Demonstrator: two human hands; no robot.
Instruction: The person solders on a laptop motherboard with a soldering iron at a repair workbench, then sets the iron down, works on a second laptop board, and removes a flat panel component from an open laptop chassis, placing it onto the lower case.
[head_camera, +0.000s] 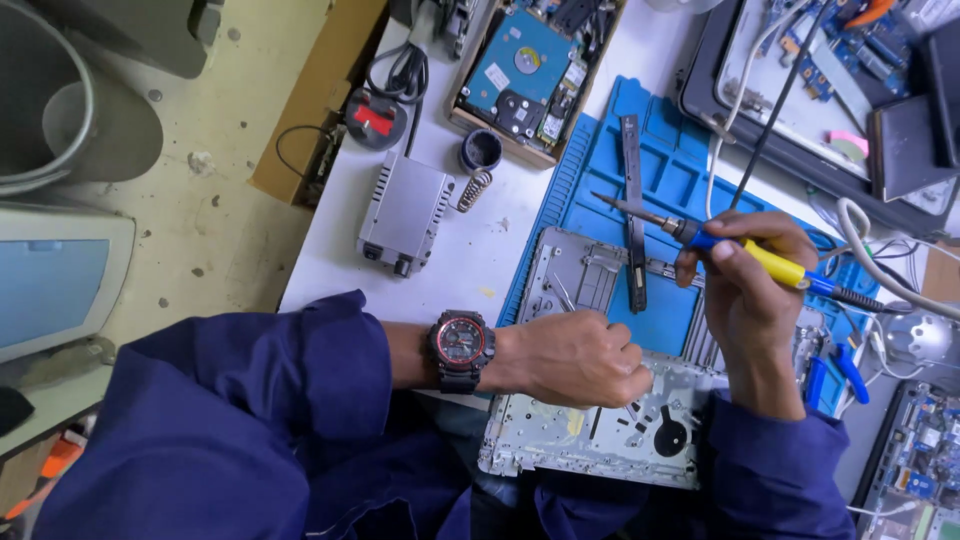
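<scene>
Left hand (580, 358): fist closed, pinning grey laptop shell (600, 440) at worktop's near edge. Right hand (745, 290): fingers clamped on soldering iron (740, 250), tip raised clear.

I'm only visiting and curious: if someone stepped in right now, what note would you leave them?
Left hand: closed in a fist, resting on the silver laptop chassis; whether it holds anything is hidden.
Right hand: grips a soldering iron, tip raised over the blue mat, not touching the chassis.
The chassis lies partly on the mat, stripped of boards.
A grey station box sits left of the mat.
Soldering progress cannot be judged.
</scene>
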